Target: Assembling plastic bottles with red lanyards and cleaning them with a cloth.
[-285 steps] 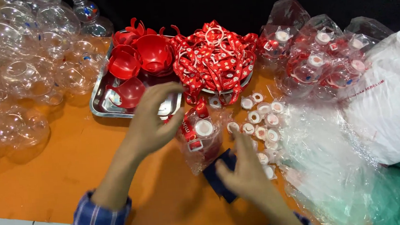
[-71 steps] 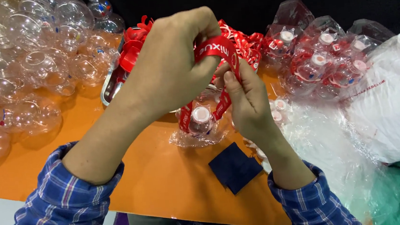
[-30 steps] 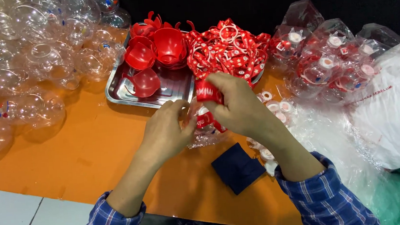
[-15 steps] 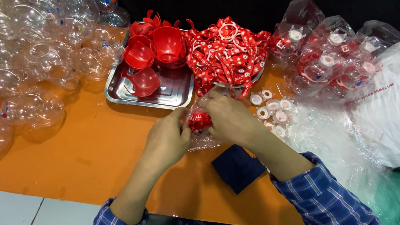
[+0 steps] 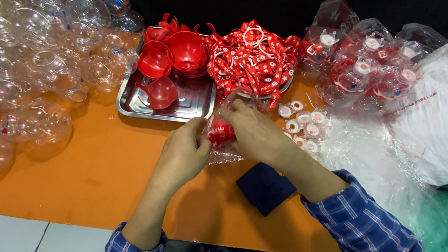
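Note:
My left hand [image 5: 183,153] and my right hand [image 5: 255,131] meet over the orange table [image 5: 89,168], both closed around a small clear plastic bag [image 5: 220,139] with a red ribbon bundle [image 5: 221,133] inside it. The bag rests low, just above the table. Behind my hands a heap of red printed ribbons [image 5: 253,59] fills a round dish. A steel tray [image 5: 190,99] to its left carries red plastic cups [image 5: 173,58].
Several clear plastic spheres [image 5: 33,77] crowd the far left. Filled clear bags [image 5: 368,66] pile at the right beside a white plastic sack [image 5: 442,125]. Small white round caps [image 5: 304,125] lie right of my hands. A dark blue square pad [image 5: 266,186] lies near the front.
My hands have come down from chest height to the table, and the ribbon bundle has gone into the clear bag between them.

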